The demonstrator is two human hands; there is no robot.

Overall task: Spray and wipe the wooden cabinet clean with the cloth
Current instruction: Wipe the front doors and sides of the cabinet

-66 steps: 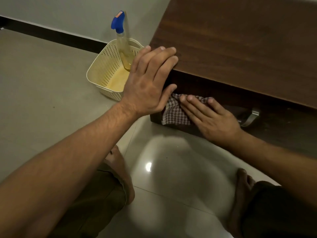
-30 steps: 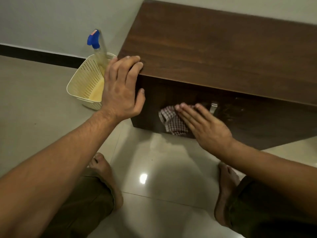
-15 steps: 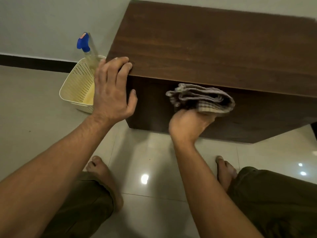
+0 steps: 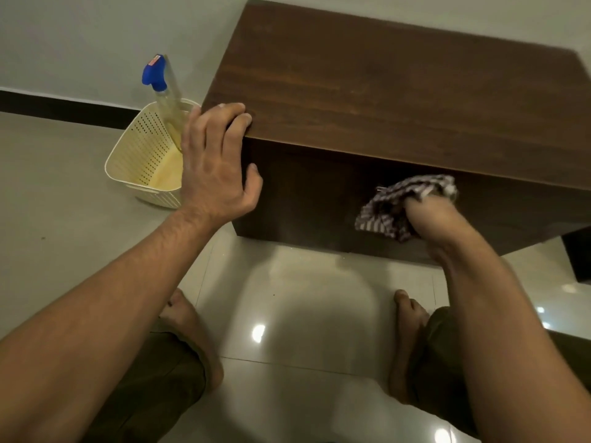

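Note:
The dark wooden cabinet (image 4: 367,91) stands against the wall, seen from above. My left hand (image 4: 214,167) grips its front left corner, fingers over the top edge and thumb on the front face. My right hand (image 4: 431,219) holds the bunched checked cloth (image 4: 396,206) against the cabinet's front face, just under the top edge, right of centre. The spray bottle (image 4: 163,87) with a blue head stands upright in a cream perforated basket (image 4: 144,158) on the floor left of the cabinet.
Glossy floor tiles (image 4: 303,298) lie before the cabinet. My bare feet (image 4: 185,318) and bent knees in olive shorts sit close on both sides. A dark skirting runs along the wall at the left. Another dark object edges in at far right (image 4: 579,254).
My right hand went from pressing the cloth flat low on the front, lifted it bunched toward the top edge, and now holds it further right. My left hand stayed on the corner.

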